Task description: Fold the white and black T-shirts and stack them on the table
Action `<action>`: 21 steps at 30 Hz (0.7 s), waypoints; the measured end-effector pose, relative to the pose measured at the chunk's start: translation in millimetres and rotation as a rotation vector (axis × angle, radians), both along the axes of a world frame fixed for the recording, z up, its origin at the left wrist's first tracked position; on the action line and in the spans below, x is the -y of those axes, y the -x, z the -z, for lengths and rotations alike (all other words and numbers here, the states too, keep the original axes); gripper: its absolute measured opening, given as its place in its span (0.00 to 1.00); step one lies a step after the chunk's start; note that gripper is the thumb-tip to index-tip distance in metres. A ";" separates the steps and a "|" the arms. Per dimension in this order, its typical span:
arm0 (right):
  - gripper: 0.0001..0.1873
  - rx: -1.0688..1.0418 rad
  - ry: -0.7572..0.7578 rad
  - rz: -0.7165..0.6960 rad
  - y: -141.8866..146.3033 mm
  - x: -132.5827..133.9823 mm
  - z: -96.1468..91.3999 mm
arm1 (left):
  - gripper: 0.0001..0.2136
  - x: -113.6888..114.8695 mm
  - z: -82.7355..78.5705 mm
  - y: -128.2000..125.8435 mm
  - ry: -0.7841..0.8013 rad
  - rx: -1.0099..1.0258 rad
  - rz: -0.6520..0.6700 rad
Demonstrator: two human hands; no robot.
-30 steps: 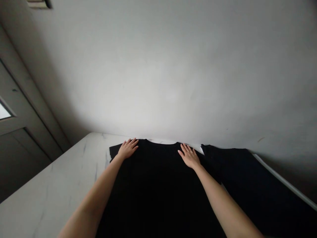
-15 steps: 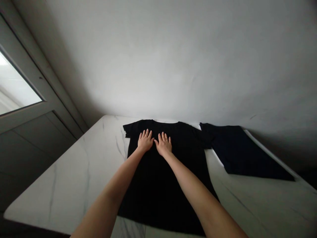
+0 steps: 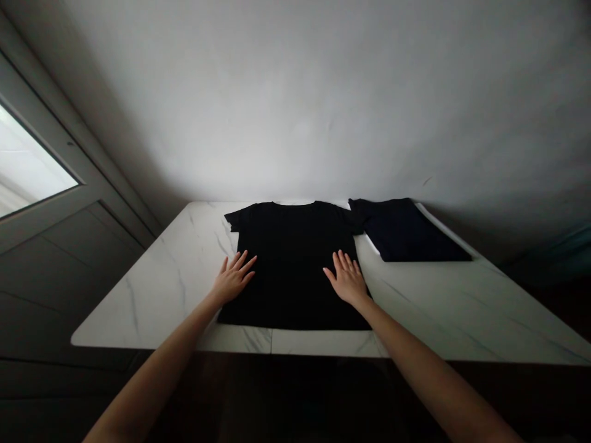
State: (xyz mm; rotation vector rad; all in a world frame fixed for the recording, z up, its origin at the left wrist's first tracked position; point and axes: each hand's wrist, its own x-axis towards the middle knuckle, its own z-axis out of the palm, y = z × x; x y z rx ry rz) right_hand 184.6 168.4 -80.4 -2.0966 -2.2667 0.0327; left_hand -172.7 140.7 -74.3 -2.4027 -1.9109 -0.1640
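Observation:
A black short-sleeved T-shirt [image 3: 295, 271] lies spread flat on the white marbled table [image 3: 152, 283], its neckline toward the wall and its hem near the front edge. My left hand [image 3: 234, 278] rests palm down across the shirt's left side edge, fingers spread. On the opposite side, my right hand [image 3: 346, 277] lies on the shirt just inside its right edge, fingers outstretched. Neither hand grips the cloth.
A stack of folded dark clothes [image 3: 406, 231], with white showing along its edges, sits at the back right, touching the shirt's right sleeve. A pale wall [image 3: 295, 104] rises behind the table. At the left stands a grey door [image 3: 60, 264] with a glass pane.
My hands have parted from the shirt's upper middle and come down toward me, out to its two sides. The camera view has shifted, showing the table's front edge.

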 end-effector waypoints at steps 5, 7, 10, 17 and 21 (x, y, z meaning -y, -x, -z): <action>0.38 0.016 -0.093 0.047 -15.4 21.7 0.1 | 0.23 20.3 -14.5 -18.5 -0.045 -0.086 -0.047; 0.37 -0.018 -0.124 0.018 9.3 24.0 -6.9 | 0.22 16.9 -20.1 -49.1 -0.063 -0.067 0.022; 0.34 -0.089 -0.086 -0.158 56.8 25.6 -16.7 | 0.24 9.5 -20.9 -96.8 -0.012 0.009 0.200; 0.33 -0.137 -0.101 -0.225 38.6 47.4 -3.8 | 0.26 49.2 -7.3 -91.4 0.059 0.062 0.269; 0.37 -0.152 -0.178 -0.212 -29.9 69.1 22.7 | 0.25 85.6 -9.0 -49.9 0.062 0.122 0.208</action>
